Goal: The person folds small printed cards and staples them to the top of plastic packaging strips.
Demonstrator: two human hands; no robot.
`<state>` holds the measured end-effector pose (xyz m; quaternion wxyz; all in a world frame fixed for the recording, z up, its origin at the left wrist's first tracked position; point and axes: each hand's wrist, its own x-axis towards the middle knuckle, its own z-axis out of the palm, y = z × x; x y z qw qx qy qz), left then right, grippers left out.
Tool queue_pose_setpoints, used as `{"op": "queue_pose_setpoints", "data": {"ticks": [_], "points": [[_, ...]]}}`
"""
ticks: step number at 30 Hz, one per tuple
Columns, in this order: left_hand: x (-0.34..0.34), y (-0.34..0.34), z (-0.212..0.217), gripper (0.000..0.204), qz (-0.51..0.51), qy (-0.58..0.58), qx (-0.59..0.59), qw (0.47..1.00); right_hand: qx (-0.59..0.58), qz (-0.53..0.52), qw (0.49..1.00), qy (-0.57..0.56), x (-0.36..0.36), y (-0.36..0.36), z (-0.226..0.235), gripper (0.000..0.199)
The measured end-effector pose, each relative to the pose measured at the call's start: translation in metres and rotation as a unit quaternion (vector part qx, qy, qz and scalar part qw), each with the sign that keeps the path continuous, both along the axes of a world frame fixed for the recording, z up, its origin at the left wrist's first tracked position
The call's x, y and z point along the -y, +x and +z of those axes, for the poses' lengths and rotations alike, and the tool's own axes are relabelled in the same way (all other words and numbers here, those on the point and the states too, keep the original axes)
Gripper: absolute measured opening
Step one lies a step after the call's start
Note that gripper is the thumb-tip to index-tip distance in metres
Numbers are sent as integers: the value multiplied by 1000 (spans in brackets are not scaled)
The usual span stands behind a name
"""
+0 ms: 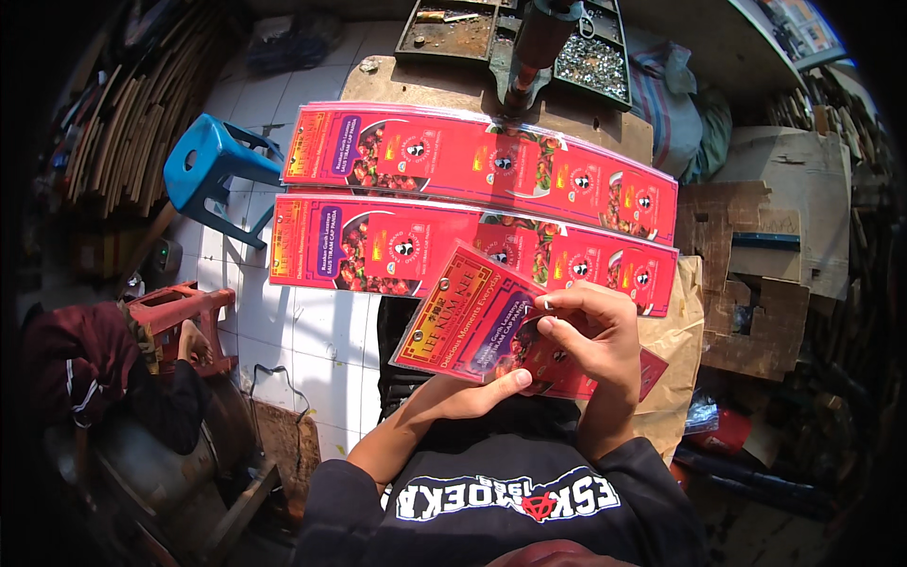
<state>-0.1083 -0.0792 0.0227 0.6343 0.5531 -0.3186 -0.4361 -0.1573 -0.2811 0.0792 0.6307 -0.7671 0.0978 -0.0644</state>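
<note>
A glossy red printed strip (430, 331) with a yellow panel at one end is held tilted in front of my body. My left hand (463, 395) grips its lower edge, the thumb on top and the other fingers hidden beneath. Over the strip's printed face my right hand (605, 335) is closed in a pinch of thumb and forefinger; a tiny pale spot shows at the fingertips, too small to name. Just beyond lie two stacks of similar red strips, a far stack (453, 151) and a near stack (439, 248), side by side on the wooden table.
An upright metal press (543, 47) stands at the table's far side, between compartment trays (444, 42) of small shiny metal pieces. Left are a blue stool (203, 156) and another person's hand (194, 342) near a red stool (175, 307). Cardboard (746, 331) lies at right.
</note>
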Motion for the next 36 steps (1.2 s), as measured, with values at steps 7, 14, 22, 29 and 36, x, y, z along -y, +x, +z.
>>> {"op": "queue_pose_setpoints", "data": {"ticks": [7, 14, 22, 29, 36], "points": [[-15, 7, 13, 42, 196, -148, -262, 933, 167, -197, 966, 22, 3, -17, 18, 27], [-53, 71, 17, 45, 382, -225, -288, 849, 203, -502, 828, -148, 86, -46, 1, 27], [-63, 104, 11, 43, 338, -233, -253, 876, 173, -439, 876, 101, 138, -76, -39, 26], [-65, 161, 20, 40, 461, -188, -98, 861, 188, -445, 870, 96, 152, -61, -41, 26], [-90, 211, 16, 29, 456, 31, 62, 887, 150, -391, 905, 80, 174, -22, -52, 27]]}}
